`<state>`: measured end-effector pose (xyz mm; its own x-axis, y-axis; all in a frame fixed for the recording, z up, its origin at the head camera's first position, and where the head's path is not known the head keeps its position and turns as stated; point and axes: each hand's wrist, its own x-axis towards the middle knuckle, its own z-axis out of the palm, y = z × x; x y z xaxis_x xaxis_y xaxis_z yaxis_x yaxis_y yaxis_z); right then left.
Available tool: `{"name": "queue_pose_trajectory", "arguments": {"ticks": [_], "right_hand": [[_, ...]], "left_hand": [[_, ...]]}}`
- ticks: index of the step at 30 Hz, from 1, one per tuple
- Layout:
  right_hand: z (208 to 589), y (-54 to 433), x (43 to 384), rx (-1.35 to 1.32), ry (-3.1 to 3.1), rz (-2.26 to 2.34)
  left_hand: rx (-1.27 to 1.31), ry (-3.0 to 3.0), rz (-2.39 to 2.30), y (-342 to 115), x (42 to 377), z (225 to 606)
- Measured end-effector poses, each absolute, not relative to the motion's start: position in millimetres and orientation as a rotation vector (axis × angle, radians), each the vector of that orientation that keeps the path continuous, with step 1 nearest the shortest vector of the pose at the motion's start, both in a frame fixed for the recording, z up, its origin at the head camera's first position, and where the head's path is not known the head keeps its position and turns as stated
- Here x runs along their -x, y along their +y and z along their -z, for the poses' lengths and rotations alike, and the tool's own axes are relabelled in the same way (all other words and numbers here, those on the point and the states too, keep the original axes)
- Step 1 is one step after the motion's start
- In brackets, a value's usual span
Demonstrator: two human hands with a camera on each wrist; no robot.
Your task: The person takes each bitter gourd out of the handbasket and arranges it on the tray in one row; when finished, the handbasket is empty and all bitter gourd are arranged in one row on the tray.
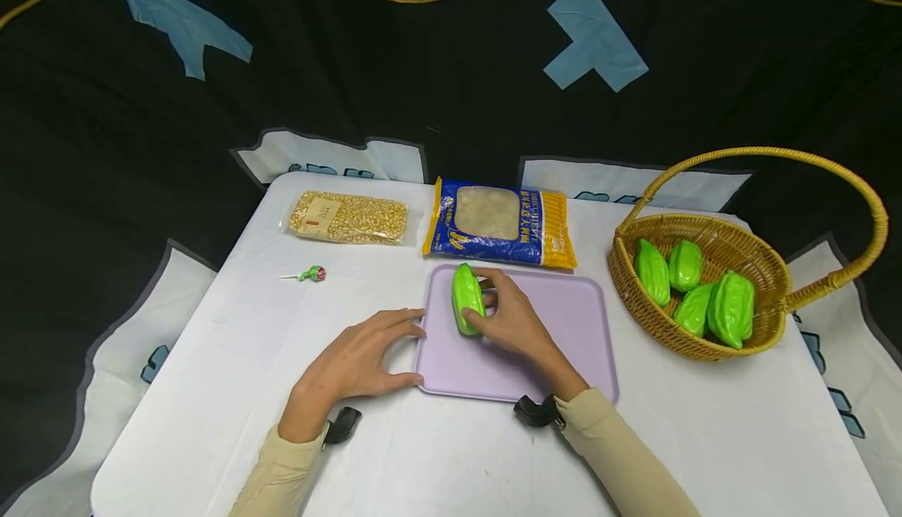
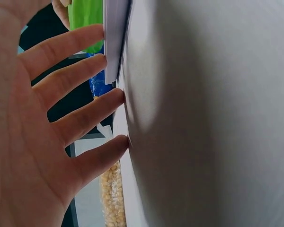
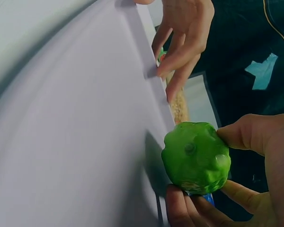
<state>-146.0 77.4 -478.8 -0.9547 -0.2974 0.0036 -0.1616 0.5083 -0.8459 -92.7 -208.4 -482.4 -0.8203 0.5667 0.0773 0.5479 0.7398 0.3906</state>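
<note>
In the head view my right hand pinches a bright green, ridged bitter melon between thumb and fingers, over the left part of a lilac tray. The right wrist view shows the bitter melon end-on, its shadow falling on the tray. My left hand rests at the tray's left side, fingers spread and fingertips right at the rim. From the left wrist, two fingertips meet the tray's edge while the other two reach down to the white tabletop.
Right of the tray stands a wicker basket with a tall handle and several green bitter melons inside. Behind the tray lies a blue and yellow pasta bag. A pack of corn kernels and a lollipop lie at left.
</note>
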Motion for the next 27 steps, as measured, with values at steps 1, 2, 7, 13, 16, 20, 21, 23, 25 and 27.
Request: {"name": "queue_pose_trajectory", "arguments": {"ticks": [1,2,7,13,16,20,21,23,25,27], "right_hand": [[478.8,75.7,146.2,0.403,2.604,1.434],[478.8,74.0,146.7,0.407,2.607,1.431],[481.0,66.7,149.9,0.446,2.633,1.428],[483.7,57.0,151.3,0.475,2.646,1.411],[484.2,52.0,151.0,0.474,2.655,1.392],[483.4,45.9,150.3,0.469,2.678,1.375],[483.5,44.6,150.3,0.470,2.683,1.374],[483.9,42.3,150.1,0.470,2.691,1.373],[484.5,40.2,149.7,0.463,2.692,1.364],[485.8,38.8,148.8,0.450,2.689,1.355]], "left_hand": [[-0.928,2.887,-0.627,-208.4,92.7,482.5],[-0.930,2.888,-0.628,-208.4,92.8,482.5],[-0.935,2.893,-0.632,-208.2,93.1,483.1],[-0.938,2.889,-0.636,-207.3,93.4,484.2],[-0.941,2.885,-0.643,-206.8,93.7,484.3],[-0.939,2.888,-0.644,-206.8,94.2,483.7],[-0.937,2.889,-0.644,-206.9,94.2,483.5],[-0.931,2.890,-0.640,-207.2,94.0,483.2],[-0.926,2.891,-0.638,-207.4,93.4,482.9],[-0.922,2.889,-0.632,-207.8,92.2,482.9]]}}
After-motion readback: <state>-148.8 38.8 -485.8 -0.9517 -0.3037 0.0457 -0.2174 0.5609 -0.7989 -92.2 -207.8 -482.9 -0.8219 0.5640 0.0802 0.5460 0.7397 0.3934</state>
